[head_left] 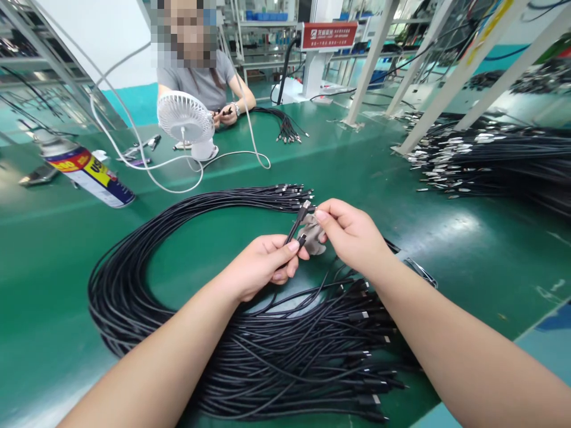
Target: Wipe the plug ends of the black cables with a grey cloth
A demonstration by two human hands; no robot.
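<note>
Between the thumb and fingers of my left hand (pixel 272 264) are the connector ends of a black USB cable (pixel 296 224), one plug pointing up with its metal tip showing. My right hand (pixel 350 235) pinches a crumpled grey cloth (pixel 313 238) right beside those plugs; whether the cloth touches them I cannot tell. Under both hands a large bundle of black cables (pixel 129 279) lies curved on the green table, one set of plugs at the back and the other near my right forearm.
A spray can (pixel 89 169) stands at the left, and a white fan (pixel 185 122) with a looping white cord behind the bundle. Across the table (pixel 348 160) a person (pixel 200 80) handles cables. More cables (pixel 491 157) are piled at the right near white posts (pixel 430 77).
</note>
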